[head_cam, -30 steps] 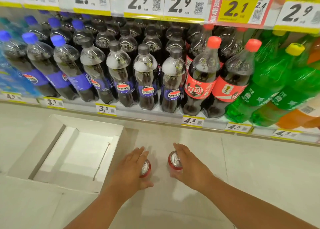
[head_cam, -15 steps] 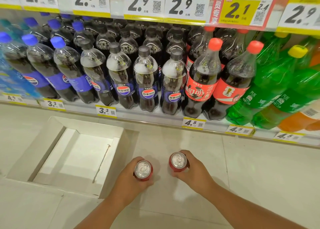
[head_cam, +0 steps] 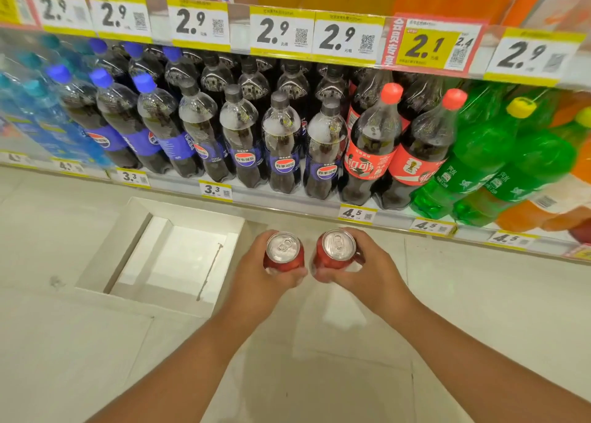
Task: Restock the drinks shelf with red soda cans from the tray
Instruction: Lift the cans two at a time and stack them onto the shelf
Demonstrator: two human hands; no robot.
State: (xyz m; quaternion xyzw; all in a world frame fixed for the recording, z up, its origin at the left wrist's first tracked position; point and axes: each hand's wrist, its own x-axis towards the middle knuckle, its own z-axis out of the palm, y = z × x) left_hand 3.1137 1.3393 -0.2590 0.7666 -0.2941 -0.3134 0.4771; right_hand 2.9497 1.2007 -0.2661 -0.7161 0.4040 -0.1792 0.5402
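1. The left hand (head_cam: pixel 256 275) gripped one red soda can (head_cam: pixel 284 252), fingers curled round its wall; the silver lid faced the camera.
2. The right hand (head_cam: pixel 367 272) gripped a second red can (head_cam: pixel 336 249) in the same manner; the two cans were held side by side above the floor (head_cam: pixel 479 294), just apart, near the front edge of the lower shelf (head_cam: pixel 287 203).
3. The white tray (head_cam: pixel 105 262) lay on the floor to the left of the hands; its near right corner lay close beside the left forearm; no cans showed inside it.
4. Open room: pale tiled floor extended to the right of the right hand and toward the camera beneath both forearms; the space between hands and shelf edge was narrow.
5. The lower shelf carried a front row of upright bottles: three blue-capped cola bottles (head_cam: pixel 105 115), four grey-capped cola bottles (head_cam: pixel 281 141), two red-capped cola bottles (head_cam: pixel 374 147) and two green bottles with yellow caps (head_cam: pixel 479 154); further rows stood behind, count not discernible.
6. Price tags (head_cam: pixel 281 32) lined the upper shelf edge; five legible ones read 2.9 and one read 2.1 (head_cam: pixel 428 46); the leftmost was cut off.
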